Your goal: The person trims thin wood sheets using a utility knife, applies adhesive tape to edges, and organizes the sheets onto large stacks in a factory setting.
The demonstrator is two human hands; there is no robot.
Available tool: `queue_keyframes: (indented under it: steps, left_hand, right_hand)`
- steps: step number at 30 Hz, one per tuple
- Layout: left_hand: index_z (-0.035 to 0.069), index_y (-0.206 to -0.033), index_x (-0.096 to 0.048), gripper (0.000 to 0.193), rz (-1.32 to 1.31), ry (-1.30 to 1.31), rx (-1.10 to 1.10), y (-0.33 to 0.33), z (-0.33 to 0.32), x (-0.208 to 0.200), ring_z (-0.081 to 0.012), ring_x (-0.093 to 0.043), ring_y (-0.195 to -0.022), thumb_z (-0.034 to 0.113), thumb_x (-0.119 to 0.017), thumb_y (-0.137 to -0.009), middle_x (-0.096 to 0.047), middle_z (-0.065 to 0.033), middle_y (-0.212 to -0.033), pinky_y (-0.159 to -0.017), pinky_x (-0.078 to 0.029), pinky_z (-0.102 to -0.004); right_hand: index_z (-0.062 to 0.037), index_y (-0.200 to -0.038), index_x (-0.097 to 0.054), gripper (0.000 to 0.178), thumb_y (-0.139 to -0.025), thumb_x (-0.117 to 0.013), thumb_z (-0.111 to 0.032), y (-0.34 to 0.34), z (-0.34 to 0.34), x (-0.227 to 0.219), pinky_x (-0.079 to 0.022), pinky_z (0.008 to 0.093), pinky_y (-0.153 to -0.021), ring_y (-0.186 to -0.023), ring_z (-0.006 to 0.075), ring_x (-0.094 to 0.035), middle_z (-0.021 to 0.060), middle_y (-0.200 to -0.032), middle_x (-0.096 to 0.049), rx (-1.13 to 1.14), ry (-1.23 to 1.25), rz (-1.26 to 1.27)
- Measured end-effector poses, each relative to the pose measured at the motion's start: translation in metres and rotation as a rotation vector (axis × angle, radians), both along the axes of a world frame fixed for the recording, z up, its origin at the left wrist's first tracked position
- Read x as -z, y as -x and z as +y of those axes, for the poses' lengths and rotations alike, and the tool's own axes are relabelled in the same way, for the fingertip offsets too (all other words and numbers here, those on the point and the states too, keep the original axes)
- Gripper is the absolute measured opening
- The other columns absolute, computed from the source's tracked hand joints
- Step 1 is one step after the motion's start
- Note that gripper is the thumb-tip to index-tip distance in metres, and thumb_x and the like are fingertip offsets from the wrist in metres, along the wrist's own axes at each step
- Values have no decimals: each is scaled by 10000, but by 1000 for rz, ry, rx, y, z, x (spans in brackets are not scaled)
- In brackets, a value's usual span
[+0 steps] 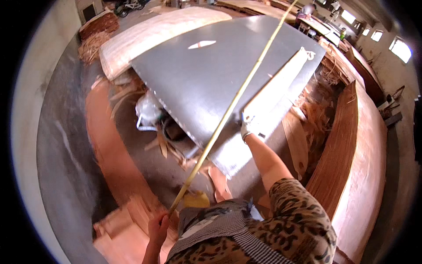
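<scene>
The left hand (157,229) sits at the lower edge of the view, its grip clamped on the near end of a long, thin bamboo-coloured stick (233,103). The stick runs diagonally up and to the right, crossing above the grey metal counter (202,83) and leaving the view at the top.

The right hand (246,127) wears a light work glove and reaches forward with the forearm bare. Its grip is closed on the near end of a pale veneer strip (281,83). The strip lies along the right side of the counter, extending away toward the far right corner.

A small pale sliver (201,44) lies on the counter's far part. Stacked veneer sheets (351,158) curve along the right of the counter; a pale stack (154,31) lies beyond its far left edge. Wood scraps (171,149) and a whitish bag (147,112) lie under the counter's near left edge. Reddish veneer pieces (110,149) lie on the floor at left.
</scene>
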State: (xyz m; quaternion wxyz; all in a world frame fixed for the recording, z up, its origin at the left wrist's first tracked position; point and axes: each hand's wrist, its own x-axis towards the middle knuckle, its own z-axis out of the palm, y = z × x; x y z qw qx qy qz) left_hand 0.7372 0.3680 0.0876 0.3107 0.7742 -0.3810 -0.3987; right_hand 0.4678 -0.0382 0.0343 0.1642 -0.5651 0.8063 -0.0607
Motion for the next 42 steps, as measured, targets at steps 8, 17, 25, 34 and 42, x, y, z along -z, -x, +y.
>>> queue_keyframes:
  steps: [8, 17, 25, 34, 42]
  left_hand:
    - [-43, -913, -564, 193, 179, 122, -70, -166, -131, -24, -116, -458, -537, 111, -491, -823, -475, -52, -560, -502, -380, -261]
    - [-8, -872, -588, 202, -24, 185, -1, -336, -260, 2, -63, -421, -522, 169, -497, -842, -456, -5, -550, -475, -350, -242]
    - [6, -906, -599, 215, -9, 97, -90, -475, -346, -24, -124, -492, -496, 189, -511, -835, -527, -59, -562, -479, -393, -267]
    - [57, -946, -606, 222, -260, 120, -20, -652, -441, -12, -264, -565, -550, 222, -521, -823, -573, -146, -640, -510, -425, -333]
    - [45, -923, -599, 225, -351, 170, 133, -823, -574, -9, -299, -579, -633, 227, -519, -819, -588, -161, -722, -558, -445, -346]
  right_hand:
    - [-28, -1026, -508, 300, -851, -303, -161, 146, 56, 13, -408, 313, -816, -982, 233, -508, 102, -1058, -554, 264, -434, 260]
    - [-18, -971, -546, 302, -861, -363, -231, 101, 125, 31, -405, 302, -783, -880, 189, -510, 69, -954, -569, 743, -191, 190]
    - [2, -998, -550, 341, -873, -397, -277, -185, -181, 37, -395, 294, -797, -846, 160, -526, 61, -928, -579, 384, 767, -735]
    - [-12, -875, -591, 213, -764, -583, -194, -598, -399, 34, -461, 348, -621, -703, 278, -602, 145, -813, -625, -605, 181, -247]
    - [5, -904, -533, 182, -768, -600, -95, -717, -323, 76, -376, 277, -386, -468, 131, -500, 71, -617, -534, -48, -180, -585]
